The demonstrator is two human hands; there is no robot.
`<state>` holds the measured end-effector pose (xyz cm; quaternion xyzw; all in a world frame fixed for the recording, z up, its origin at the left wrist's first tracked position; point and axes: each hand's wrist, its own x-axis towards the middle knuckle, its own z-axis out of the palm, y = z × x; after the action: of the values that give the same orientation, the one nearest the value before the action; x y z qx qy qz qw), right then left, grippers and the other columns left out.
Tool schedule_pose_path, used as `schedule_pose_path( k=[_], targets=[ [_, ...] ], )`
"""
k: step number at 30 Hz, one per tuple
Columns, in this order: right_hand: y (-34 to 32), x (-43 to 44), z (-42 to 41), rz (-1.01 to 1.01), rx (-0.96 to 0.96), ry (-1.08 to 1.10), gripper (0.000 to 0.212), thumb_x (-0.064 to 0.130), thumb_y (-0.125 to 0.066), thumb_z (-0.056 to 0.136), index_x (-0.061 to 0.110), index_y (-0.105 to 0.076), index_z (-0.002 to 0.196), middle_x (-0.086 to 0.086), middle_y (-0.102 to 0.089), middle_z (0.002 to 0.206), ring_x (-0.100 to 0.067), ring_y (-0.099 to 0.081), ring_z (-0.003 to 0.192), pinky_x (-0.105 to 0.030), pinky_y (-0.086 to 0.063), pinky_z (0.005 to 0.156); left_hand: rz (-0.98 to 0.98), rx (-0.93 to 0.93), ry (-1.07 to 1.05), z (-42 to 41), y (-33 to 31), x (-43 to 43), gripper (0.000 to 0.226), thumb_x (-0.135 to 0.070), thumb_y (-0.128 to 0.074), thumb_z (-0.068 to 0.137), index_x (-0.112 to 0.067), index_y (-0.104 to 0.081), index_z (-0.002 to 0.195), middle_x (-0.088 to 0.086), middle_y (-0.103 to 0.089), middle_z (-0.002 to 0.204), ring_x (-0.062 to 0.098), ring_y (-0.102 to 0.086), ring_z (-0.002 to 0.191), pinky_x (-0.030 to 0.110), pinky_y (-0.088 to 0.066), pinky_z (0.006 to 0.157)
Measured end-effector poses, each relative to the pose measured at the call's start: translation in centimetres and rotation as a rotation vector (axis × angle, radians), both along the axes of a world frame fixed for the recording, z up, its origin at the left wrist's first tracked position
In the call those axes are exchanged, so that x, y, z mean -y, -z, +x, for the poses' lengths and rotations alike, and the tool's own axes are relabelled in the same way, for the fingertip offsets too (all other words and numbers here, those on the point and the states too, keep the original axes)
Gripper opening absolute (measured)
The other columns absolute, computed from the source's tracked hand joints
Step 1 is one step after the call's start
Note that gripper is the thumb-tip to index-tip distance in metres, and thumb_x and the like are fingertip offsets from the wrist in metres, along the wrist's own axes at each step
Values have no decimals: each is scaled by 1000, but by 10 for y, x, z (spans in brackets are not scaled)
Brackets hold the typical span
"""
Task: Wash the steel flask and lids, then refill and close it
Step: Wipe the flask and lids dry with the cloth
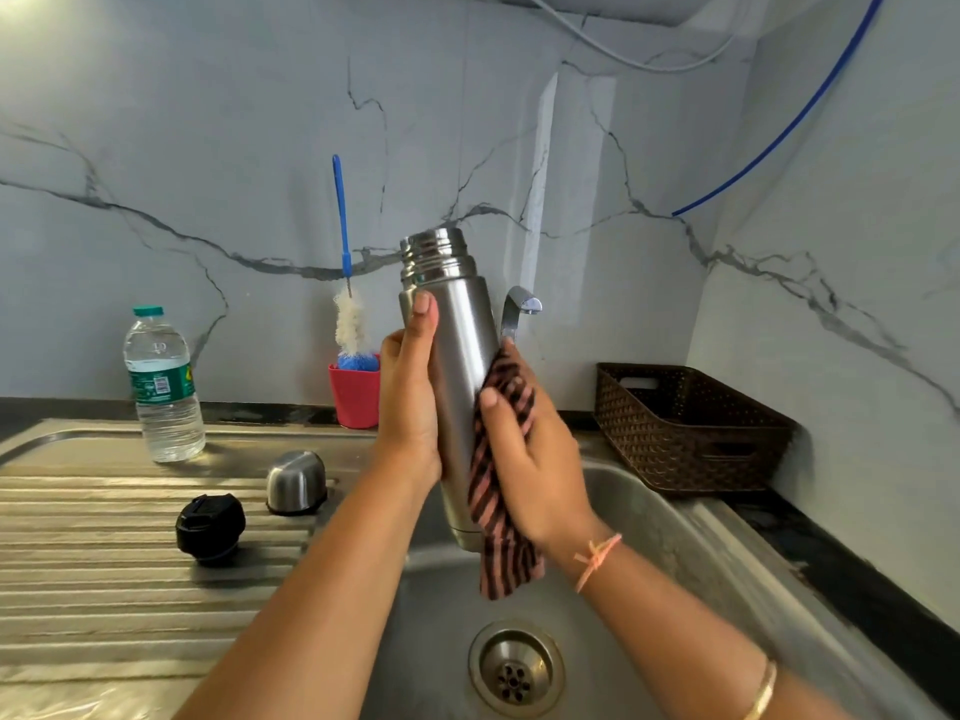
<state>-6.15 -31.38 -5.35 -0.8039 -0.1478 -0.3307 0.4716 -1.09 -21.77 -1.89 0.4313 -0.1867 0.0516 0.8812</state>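
Above the sink the steel flask is held nearly upright, its long axis vertical, with the open threaded mouth up and leaning slightly left. The left hand wraps its mid-body. The right hand clutches a striped cloth against its side. It's rigid, smooth and probably wet, so I'd call it slippery but light, and best gripped round the plain barrel. The black lid and steel cap sit left of the sink.
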Motion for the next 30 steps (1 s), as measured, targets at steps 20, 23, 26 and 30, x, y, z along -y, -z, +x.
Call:
schedule_pose_path(
  k=[20, 23, 26, 30],
  targets=[
    [-12, -2, 3, 0, -55, -20, 68, 67, -33, 83, 25, -46, 135, 7, -62, 120, -7, -60, 104, -33, -51, 91, 39, 10, 1, -4, -4, -5, 91, -70, -78, 51, -10, -60, 117, 18, -67, 110, 34, -66, 102, 52, -49, 94],
    [9, -8, -11, -220, -32, 64, 76, 65, -28, 84, 32, -11, 151, 15, -32, 149, 0, -40, 128, -22, -42, 99, 59, -15, -76, 0, -1, -10, 89, -75, -73, 51, -11, -63, 111, 18, -68, 108, 35, -66, 99, 54, -49, 94],
    [1, -15, -11, -450, 82, 236, 78, 63, -20, 85, 26, 5, 150, 2, -4, 160, -20, -30, 140, -36, -44, 99, 63, 13, -9, -1, -1, -5, 77, -74, -62, 67, -14, -65, 115, 18, -66, 117, 33, -62, 111, 53, -42, 103],
    [-41, -21, -3, -519, 212, 411, 72, 59, -19, 89, 25, -8, 152, -1, -8, 160, -25, -37, 135, -36, -47, 90, 91, 96, 176, -5, -4, 3, 54, -53, -27, 98, -16, -61, 118, 2, -72, 109, 13, -66, 105, 29, -52, 92]
  ],
)
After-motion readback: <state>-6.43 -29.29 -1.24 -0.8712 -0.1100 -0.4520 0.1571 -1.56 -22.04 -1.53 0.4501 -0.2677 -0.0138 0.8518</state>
